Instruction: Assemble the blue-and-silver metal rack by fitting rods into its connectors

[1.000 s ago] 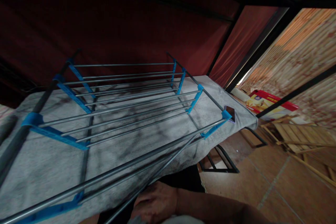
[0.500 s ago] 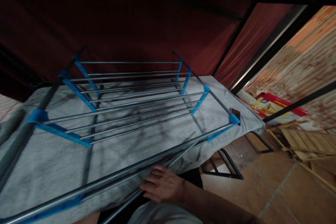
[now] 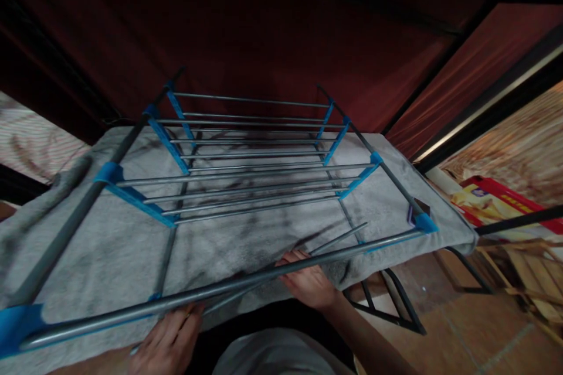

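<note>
A rack of grey metal tubes with blue plastic connectors (image 3: 141, 202) lies across a grey blanket. Its thick front tube (image 3: 246, 279) runs in front of me. A loose thin metal rod (image 3: 338, 238) passes slantwise beneath that tube, its far end over the blanket inside the frame. My right hand (image 3: 308, 282) is closed around the rod's middle, fingers reaching under the front tube. Closer to me on the left, my left hand (image 3: 167, 340) is closed on the rod near its other end, just below the front tube. The hands partly hide the rod.
The grey blanket (image 3: 97, 252) covers the table. A phone (image 3: 417, 211) lies by the rack's right corner connector. On the right are a red and yellow box (image 3: 501, 202), wooden slatted pieces (image 3: 528, 281) and black metal legs (image 3: 396, 299). A dark red curtain (image 3: 264, 41) hangs behind.
My left hand has come into view and holds the rod. The rod's far end has moved from below the front tube to inside the frame. The view has shifted left.
</note>
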Available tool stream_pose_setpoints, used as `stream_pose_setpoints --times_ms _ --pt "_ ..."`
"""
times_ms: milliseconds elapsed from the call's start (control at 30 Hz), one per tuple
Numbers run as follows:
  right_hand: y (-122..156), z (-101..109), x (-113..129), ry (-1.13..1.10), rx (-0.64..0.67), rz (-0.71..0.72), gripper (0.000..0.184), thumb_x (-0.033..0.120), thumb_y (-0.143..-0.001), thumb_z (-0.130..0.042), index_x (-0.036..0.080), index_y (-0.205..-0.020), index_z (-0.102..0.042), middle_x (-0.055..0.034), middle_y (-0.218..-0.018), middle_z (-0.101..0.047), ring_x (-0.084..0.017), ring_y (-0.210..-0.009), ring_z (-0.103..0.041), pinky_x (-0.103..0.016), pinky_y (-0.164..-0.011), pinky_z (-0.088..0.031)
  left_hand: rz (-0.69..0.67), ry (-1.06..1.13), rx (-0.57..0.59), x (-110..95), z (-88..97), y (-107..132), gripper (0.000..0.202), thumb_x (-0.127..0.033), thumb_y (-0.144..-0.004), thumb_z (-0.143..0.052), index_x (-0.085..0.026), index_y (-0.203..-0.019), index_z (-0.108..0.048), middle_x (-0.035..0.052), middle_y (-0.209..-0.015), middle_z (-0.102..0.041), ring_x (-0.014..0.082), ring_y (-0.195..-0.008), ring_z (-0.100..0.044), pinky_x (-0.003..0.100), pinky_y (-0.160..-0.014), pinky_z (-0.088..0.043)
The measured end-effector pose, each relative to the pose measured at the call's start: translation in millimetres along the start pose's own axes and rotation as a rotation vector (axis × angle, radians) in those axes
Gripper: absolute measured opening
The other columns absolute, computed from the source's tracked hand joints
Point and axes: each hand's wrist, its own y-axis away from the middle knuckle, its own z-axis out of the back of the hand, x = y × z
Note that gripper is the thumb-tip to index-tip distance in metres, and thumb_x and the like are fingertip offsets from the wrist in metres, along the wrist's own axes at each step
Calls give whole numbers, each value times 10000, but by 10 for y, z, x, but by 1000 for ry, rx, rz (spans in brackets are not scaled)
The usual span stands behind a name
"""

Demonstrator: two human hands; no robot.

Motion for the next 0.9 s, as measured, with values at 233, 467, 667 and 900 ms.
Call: stream_pose_setpoints --times_ms 233,467,667,900 --pt "-28 42 -227 -52 -94 -14 268 244 -1039 -403 246 -1131 -655 -60 -1084 -688 -226 -1046 -628 -400 -973 -520 51 -38 58 -224 -191 -462 398 -72 -939 -375 -210 -1175 -664 56 -1050 -746 204 -934 -703 314 -839 -536" --pt "97 -72 -601 -19 -106 -11 287 278 -1044 -425 250 -1213 -655 -47 -1134 -696 -209 -1053 -658 -402 -978 -526 200 106 161 -65 -185 -582 302 -90 -1000 -427 -189 -1219 -610 46 -1050 -697 202 -969 -639 349 -925 -498" --pt "158 -248 -793 8 -205 62 311 416 -1054 -435 238 -1136 -676 -54 -1036 -718 -222 -939 -691 -384 -837 -556 239 119 184 -31 -311 -511 286 -105 -1011 -452 -182 -1238 -607 63 -1020 -671 201 -919 -604 348 -909 -475" --pt "95 -387 -825 -22 -221 103 310 417 -1051 -429 229 -1108 -669 -57 -956 -715 -220 -865 -694 -389 -821 -565 253 155 248 1 -413 -523 262 -245 -1059 -414 -174 -1204 -621 87 -1041 -667 208 -943 -614 370 -923 -463"
